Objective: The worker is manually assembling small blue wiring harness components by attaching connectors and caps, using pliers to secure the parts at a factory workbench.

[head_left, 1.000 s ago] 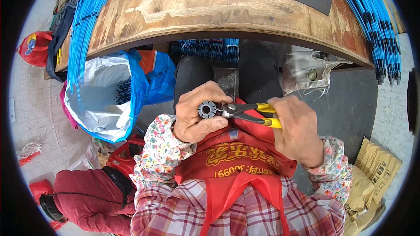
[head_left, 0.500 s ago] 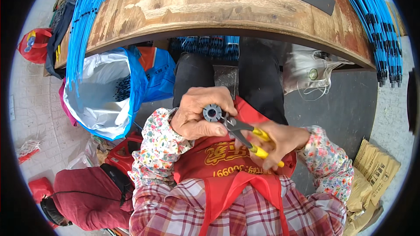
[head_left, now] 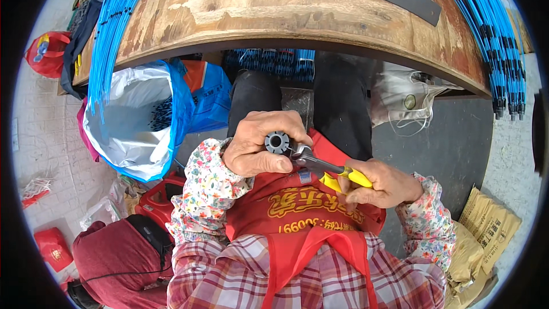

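Note:
My left hand (head_left: 264,142) is closed around a grey round part (head_left: 277,142) with a slotted rim and a dark hole in its middle. The slotted end faces up between thumb and curled fingers; the palm hides the rest. From the right, end-cutting pliers (head_left: 311,159) with dark metal jaws and yellow handles reach in, and their head lies right beside the part. My right hand (head_left: 382,184) is wrapped around those handles. Whether the jaws bite on anything cannot be made out. A red apron (head_left: 320,217) lies under both hands.
A wooden bench (head_left: 246,0) curves across ahead, with blue cable bundles hanging at its left (head_left: 111,40) and right (head_left: 494,46). A lined blue sack (head_left: 134,163) stands open at the left. Brown paper bags (head_left: 486,229) rest at the right.
My right hand has shifted slightly up and right, and the pliers' handles have come closer together. My left hand keeps its grip on the grey part almost in place.

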`<state>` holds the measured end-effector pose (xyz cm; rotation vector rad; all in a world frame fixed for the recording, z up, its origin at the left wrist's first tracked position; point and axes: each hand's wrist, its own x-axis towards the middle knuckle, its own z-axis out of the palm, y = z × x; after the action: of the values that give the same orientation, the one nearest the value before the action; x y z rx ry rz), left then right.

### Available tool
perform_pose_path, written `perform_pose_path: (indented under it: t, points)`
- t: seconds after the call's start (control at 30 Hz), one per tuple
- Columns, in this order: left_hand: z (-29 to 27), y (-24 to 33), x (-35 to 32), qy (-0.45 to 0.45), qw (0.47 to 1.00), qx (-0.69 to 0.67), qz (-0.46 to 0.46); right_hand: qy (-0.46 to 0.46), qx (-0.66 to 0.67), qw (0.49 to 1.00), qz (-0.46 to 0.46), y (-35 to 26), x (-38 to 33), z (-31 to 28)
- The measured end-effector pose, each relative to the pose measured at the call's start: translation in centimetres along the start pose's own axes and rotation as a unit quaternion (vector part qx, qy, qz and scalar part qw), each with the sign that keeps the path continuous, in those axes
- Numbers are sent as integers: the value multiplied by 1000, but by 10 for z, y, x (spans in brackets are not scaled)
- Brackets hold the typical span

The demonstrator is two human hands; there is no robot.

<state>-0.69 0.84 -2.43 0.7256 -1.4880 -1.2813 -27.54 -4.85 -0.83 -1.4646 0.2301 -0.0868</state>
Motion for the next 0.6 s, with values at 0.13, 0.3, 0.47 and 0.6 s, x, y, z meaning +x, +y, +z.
perform_pose_path:
  t: [0.13, 0.3, 0.47, 0.6]
  points:
    - [6, -1, 2, -13, 1000, 20, 17, -38, 22, 997, 60, 2, 1, -2]
    - [3, -1, 6, -20, 1000, 7, 6, 15, 21, 996, 84, -2, 1, 14]
    - [2, -4, 6, 8, 1000, 0, -10, 71, 53, 989, 120, 0, 3, 30]
    - [1, -1, 6, 10, 1000, -1, -13, 84, -3, 992, 91, -7, 3, 22]
